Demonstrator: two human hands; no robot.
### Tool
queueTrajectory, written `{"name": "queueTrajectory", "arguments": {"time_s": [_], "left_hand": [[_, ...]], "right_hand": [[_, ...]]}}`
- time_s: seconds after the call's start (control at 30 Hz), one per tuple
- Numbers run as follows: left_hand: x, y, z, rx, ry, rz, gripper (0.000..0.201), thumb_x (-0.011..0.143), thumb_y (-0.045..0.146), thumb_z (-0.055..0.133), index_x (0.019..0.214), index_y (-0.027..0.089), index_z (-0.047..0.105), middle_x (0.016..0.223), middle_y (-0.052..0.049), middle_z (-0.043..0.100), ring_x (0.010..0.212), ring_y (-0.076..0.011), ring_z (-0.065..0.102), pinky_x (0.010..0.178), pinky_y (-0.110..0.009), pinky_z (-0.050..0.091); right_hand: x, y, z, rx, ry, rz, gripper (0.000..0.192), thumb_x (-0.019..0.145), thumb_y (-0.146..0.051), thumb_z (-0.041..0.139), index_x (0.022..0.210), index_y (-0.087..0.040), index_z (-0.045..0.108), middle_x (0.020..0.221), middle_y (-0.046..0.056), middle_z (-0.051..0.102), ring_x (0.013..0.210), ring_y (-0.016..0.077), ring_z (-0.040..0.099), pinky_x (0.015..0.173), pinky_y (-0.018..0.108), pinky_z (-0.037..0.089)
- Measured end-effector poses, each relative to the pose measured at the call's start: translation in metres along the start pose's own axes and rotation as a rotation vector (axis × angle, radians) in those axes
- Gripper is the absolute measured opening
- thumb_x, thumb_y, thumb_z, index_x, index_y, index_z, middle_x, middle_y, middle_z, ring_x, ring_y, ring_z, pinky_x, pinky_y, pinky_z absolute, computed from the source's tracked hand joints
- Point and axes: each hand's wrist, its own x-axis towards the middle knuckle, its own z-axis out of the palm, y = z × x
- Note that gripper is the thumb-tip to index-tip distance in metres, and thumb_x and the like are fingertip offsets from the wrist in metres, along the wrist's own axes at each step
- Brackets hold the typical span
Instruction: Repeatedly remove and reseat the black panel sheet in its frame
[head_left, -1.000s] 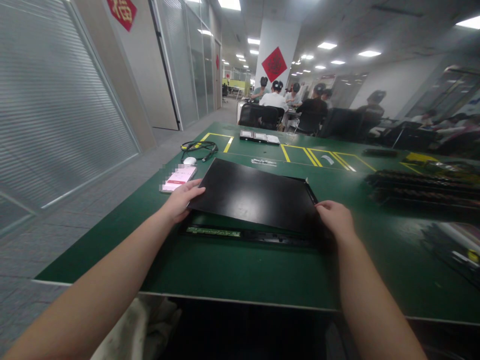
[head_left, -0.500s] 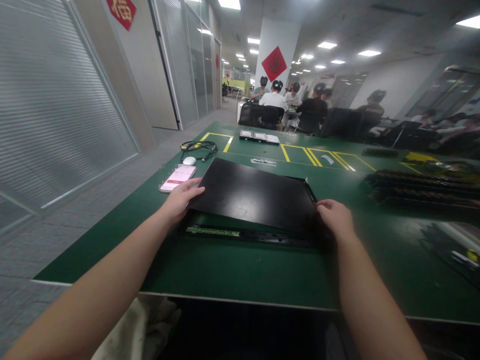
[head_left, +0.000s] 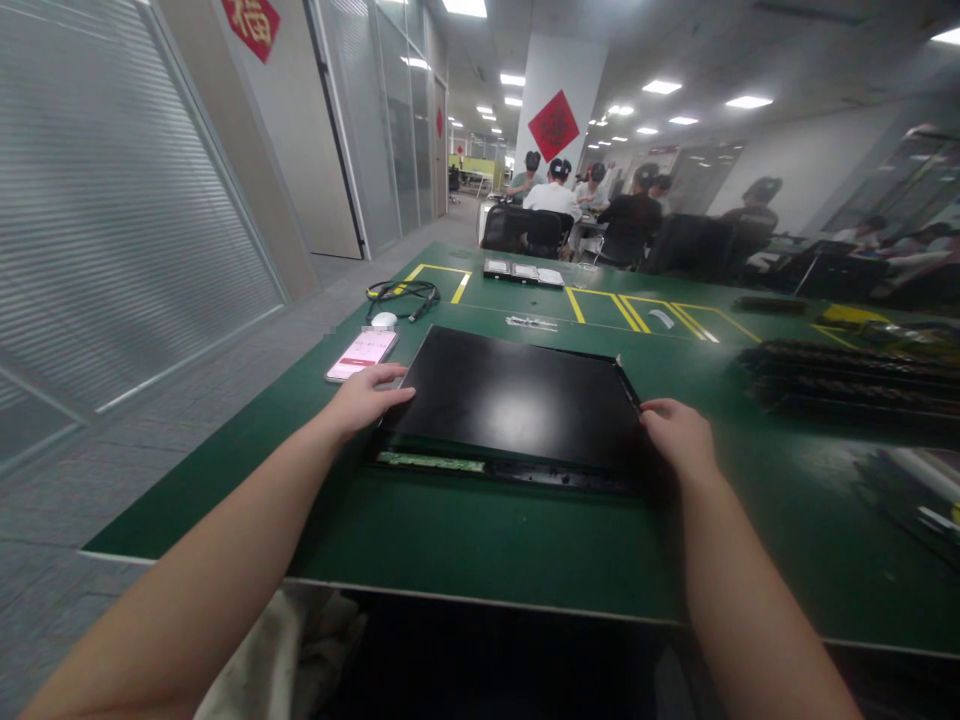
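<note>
Both hands (head_left: 679,438) grip black panel (head_left: 517,395); no readable label.

The black panel (head_left: 517,398) has come down: a second ago its near edge was tilted up clear of the frame beneath, showing a gap of green bench between them, and now it lies nearly flat, close over the strip with the green circuit board (head_left: 430,461). The left hand (head_left: 365,397) and right hand (head_left: 679,437) have lowered with its two near corners. The camera has tipped slightly downward.
</note>
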Motion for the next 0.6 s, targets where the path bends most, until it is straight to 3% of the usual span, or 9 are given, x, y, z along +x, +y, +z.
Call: {"name": "queueTrajectory", "arguments": {"time_s": [0.37, 0.6], "left_hand": [[0.005, -0.010, -0.001, 0.167, -0.048, 0.026, 0.045, 0.040, 0.043, 0.096, 0.076, 0.022, 0.080, 0.124, -0.011, 0.074, 0.125, -0.0398, 0.063, 0.109, -0.047, 0.050], [0.009, -0.015, -0.004, 0.368, -0.113, 0.088, 0.039, 0.055, 0.044, 0.087, 0.085, 0.021, 0.081, 0.131, -0.013, 0.071, 0.125, -0.0389, 0.064, 0.107, -0.045, 0.052]], "right_hand": [[0.000, 0.000, 0.000, 0.009, -0.004, 0.005, 0.028, 0.083, -0.027, 0.061, 0.102, -0.023, 0.081, 0.094, 0.007, 0.078, 0.087, 0.0242, 0.068, 0.074, 0.032, 0.047], [0.003, 0.004, 0.003, 0.032, 0.009, -0.013, 0.027, 0.083, -0.027, 0.061, 0.101, -0.023, 0.081, 0.093, 0.007, 0.077, 0.085, 0.0232, 0.066, 0.072, 0.032, 0.046]]}}
